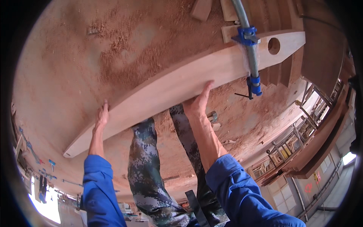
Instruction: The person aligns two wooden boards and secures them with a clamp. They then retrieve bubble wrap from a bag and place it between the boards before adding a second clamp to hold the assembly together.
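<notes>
A long, pale wooden board point(162, 85) with one curved edge runs slantwise in front of me, from lower left to upper right. Near its right end is a round hole point(274, 45). My left hand point(101, 115) is closed on the board's left part, its fingertips at the far edge. With the thumb lying on the upper face, my right hand point(197, 103) grips the near edge around the middle; its other fingers are hidden beneath. A metal pipe clamp with blue jaws point(249, 49) crosses the board to the right of that hand.
Sawdust covers the floor point(117, 45). Wood offcuts point(201, 9) lie at the far side, and brown curved boards point(280, 72) are under the right end. Long brown planks point(317, 151) rest along the right. A small blue tool point(51, 163) lies at left.
</notes>
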